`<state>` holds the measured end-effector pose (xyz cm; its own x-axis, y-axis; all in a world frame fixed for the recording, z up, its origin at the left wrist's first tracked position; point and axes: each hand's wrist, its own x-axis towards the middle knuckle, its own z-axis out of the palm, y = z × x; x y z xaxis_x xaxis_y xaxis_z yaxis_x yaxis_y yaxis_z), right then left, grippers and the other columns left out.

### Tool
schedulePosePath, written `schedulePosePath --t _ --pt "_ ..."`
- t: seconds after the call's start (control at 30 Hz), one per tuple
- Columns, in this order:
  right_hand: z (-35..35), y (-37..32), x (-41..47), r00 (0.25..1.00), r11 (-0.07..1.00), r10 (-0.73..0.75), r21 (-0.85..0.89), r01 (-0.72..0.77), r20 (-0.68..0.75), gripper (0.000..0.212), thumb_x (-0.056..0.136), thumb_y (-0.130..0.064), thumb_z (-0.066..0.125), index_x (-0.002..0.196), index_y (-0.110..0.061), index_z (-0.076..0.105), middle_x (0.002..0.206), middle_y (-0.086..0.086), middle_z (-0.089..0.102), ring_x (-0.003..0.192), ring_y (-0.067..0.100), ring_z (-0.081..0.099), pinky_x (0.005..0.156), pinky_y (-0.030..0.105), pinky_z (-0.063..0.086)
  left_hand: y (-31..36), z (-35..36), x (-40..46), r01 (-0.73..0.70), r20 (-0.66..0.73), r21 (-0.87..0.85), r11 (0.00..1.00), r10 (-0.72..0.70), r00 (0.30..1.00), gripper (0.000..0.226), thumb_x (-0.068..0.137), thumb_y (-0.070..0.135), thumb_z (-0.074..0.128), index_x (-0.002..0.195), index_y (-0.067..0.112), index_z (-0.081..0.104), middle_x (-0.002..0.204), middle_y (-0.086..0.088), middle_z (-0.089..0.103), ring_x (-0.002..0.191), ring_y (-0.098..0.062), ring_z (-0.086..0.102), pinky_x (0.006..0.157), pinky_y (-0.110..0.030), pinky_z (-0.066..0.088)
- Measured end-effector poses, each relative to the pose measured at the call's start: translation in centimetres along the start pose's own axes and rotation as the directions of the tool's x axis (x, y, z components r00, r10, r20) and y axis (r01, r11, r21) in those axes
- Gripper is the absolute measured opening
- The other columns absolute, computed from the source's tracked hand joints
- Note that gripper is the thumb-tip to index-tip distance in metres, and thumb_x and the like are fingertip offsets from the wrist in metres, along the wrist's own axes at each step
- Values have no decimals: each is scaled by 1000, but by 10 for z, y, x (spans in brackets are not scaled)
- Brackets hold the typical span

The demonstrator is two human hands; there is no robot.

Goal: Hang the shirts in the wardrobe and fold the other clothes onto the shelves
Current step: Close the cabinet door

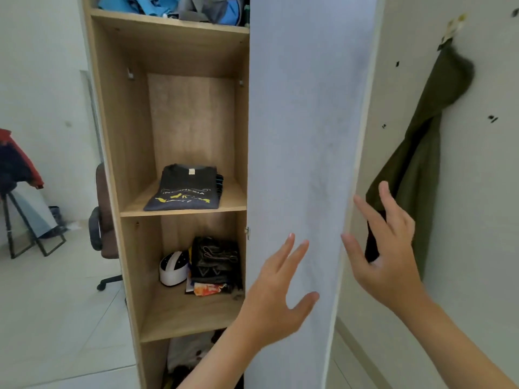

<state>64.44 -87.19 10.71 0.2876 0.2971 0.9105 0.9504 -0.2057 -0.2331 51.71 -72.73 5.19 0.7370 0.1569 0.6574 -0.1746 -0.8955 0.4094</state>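
A wooden wardrobe (112, 136) stands open, its pale door (306, 122) swung out toward me. A folded dark T-shirt (185, 189) with a yellow print lies on the middle shelf. Dark folded clothes (216, 259) and a white rounded object (173, 268) sit on the shelf below. Blue and grey clothes (171, 5) are heaped on the top shelf. My left hand (273, 293) is open with fingers spread in front of the door's face. My right hand (384, 248) is open at the door's outer edge. Neither holds anything.
An olive green garment (421, 153) hangs from a hook on the wall at right, just behind my right hand. A brown office chair (104, 220) stands left of the wardrobe. A black rack with red and dark clothes (16, 175) is at far left.
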Motion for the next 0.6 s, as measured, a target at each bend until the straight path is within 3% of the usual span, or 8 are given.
schedulePosePath --t 0.1,0.2,0.27,0.37,0.47,0.6 --pt "-8 26 8 983 978 93 169 -119 158 67 86 -58 45 146 -36 27 160 -11 7 147 11 15 117 43 23 15 26 12 -7 -23 -1 1000 7 1000 74 88 41 58 144 48 11 155 25 -1 140 7 5 105 -8 15" --pt "-8 38 15 968 956 25 276 -96 248 67 87 -54 48 147 -38 22 159 -17 14 141 8 31 112 19 31 20 43 20 26 -29 -9 1000 -26 999 71 89 41 57 144 50 12 154 26 0 140 8 6 100 -3 11" --pt "-5 41 16 958 935 -30 347 -74 286 64 91 -39 55 146 -37 22 158 -15 18 141 7 31 108 12 31 20 50 23 41 -35 -2 999 -42 999 71 89 41 57 143 52 12 154 26 1 139 10 4 98 -1 9" --pt "-5 44 17 952 883 -24 453 -123 304 65 92 -16 60 147 -28 28 157 -14 23 138 9 37 105 13 35 18 58 28 50 -58 4 999 -49 997 69 90 39 57 143 51 14 155 24 4 136 14 4 97 2 8" --pt "-6 46 18 947 840 -31 521 -148 318 62 91 -9 59 147 -19 33 155 -12 29 131 7 46 104 21 42 15 64 29 40 -86 23 999 -38 996 65 91 38 55 143 48 18 156 20 8 137 11 8 98 3 9" --pt "1 38 20 947 803 -55 577 -146 316 59 92 -2 57 144 -22 39 151 -16 37 122 4 54 101 28 47 11 62 26 29 -203 31 999 -22 979 54 92 40 47 142 45 28 153 13 23 139 5 19 104 -3 17"
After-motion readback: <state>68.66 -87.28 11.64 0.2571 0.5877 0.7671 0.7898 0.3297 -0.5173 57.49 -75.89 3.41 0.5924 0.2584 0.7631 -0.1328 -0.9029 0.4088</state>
